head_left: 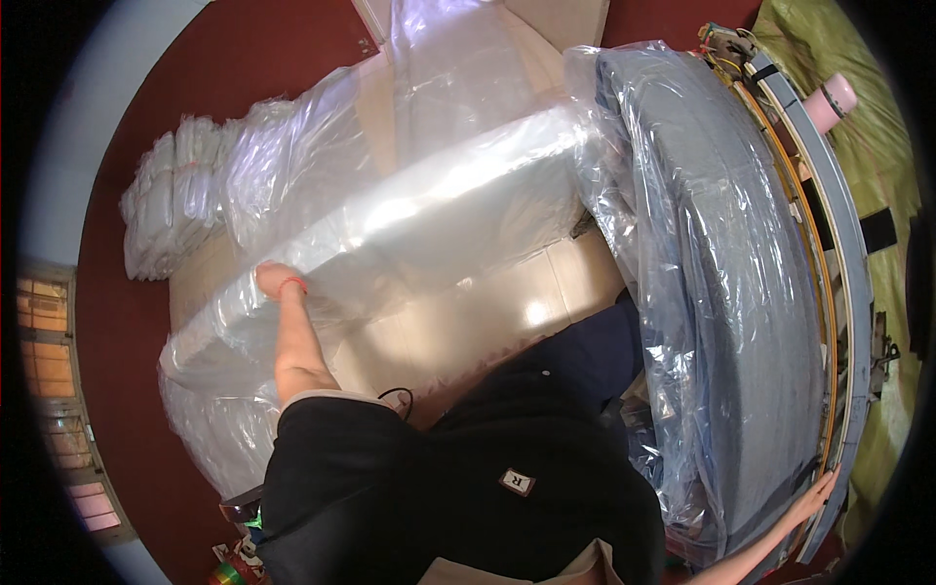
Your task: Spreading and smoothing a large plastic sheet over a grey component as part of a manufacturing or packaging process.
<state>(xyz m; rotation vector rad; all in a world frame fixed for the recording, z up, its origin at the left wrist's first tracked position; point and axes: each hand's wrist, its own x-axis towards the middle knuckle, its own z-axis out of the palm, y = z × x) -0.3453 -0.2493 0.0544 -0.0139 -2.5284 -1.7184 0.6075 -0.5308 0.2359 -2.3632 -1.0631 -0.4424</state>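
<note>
A wide sheet of clear plastic film [458, 171] stretches across the middle, its bright folded edge running from lower left to upper right. My left hand [278, 281], with a red band at the wrist, is closed on that film near its left end. To the right lies a long grey-blue padded slab [726, 244] loosely wrapped in clear plastic. Along the slab's far right side curves a long grey rail [840, 195]. At the rail's near end lies my right hand [811, 499], its fingers stretched out on the rail; their undersides are hidden.
Bundled clear plastic bags [175, 195] sit at the left. Beige panels [468, 312] show beneath the film. A pink bottle [829, 103] stands on olive-green sheeting [882, 322] beyond the rail. Wires and small parts [726, 44] crowd the rail's far end. The floor [127, 390] is dark red.
</note>
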